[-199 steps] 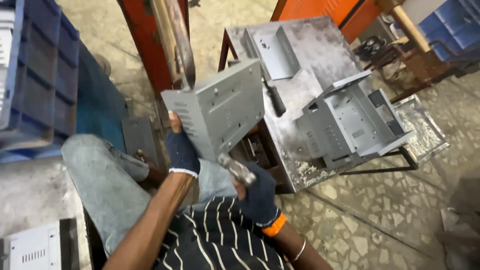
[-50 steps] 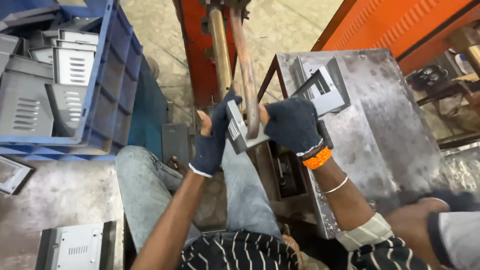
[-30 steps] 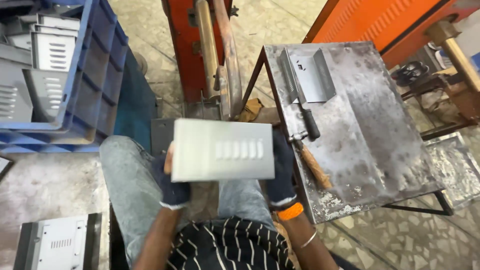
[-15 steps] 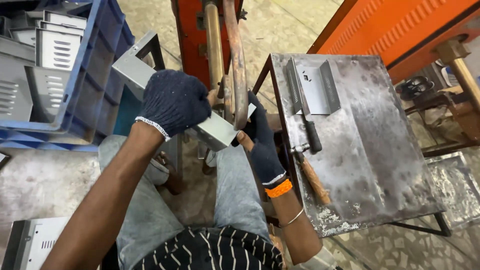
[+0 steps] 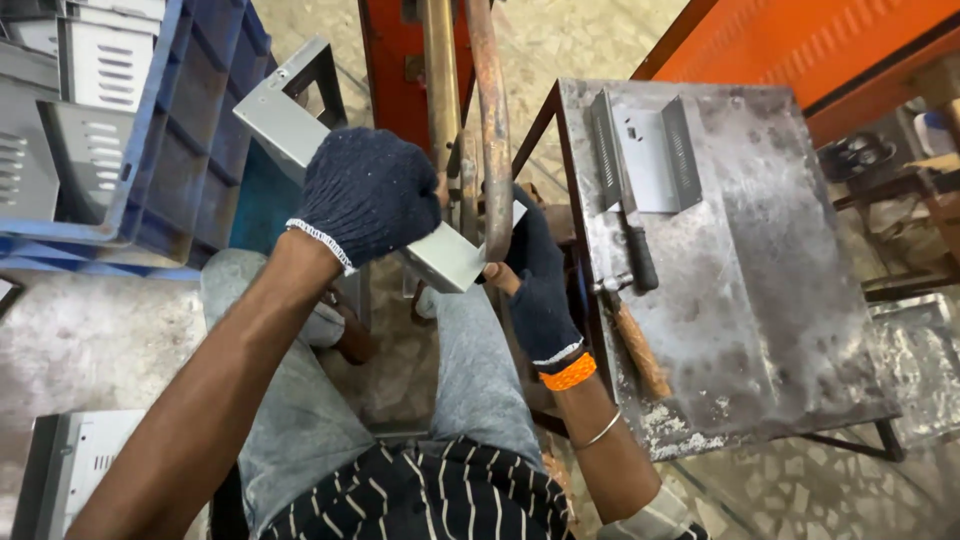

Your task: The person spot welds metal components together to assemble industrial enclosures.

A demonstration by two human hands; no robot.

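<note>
Blue plastic crate (image 5: 150, 190): far left, on the floor, stacked with grey louvred sheet-metal covers (image 5: 95, 65).

Grey vented metal panel (image 5: 75, 470): bottom-left corner, flat on the floor, partly cut off by the frame.

Left hand (image 5: 368, 192): in a dark knitted glove, fist closed over the top of the grey folded sheet-metal bracket (image 5: 300, 130). The bracket runs at a slant from upper left, near the crate, down to its lower end at the rods.

Two rusty upright steel rods (image 5: 468, 110) on an orange machine frame (image 5: 395, 60): centre; the bracket's lower end is pressed against them.

Right hand (image 5: 538, 280): dark glove, orange wristband, curled round the bracket's lower end just behind the rods; bare fingertips show at the edge.

Scuffed grey steel work table (image 5: 760, 300): right. On it lie a small grey louvred U-shaped metal piece (image 5: 650, 155), a black-handled tool (image 5: 625, 215) and a wooden-handled tool (image 5: 635, 345), the last near the table's front edge.

Risk, as a judgement: the exposed fingertips sit close to the rods and the sheet edge, so a slip of the bracket could pinch or cut them. The slanted bracket is gripped at two points only; uneven pressure could twist it off the rods. The wooden-handled tool could be knocked off by the right forearm.
</note>
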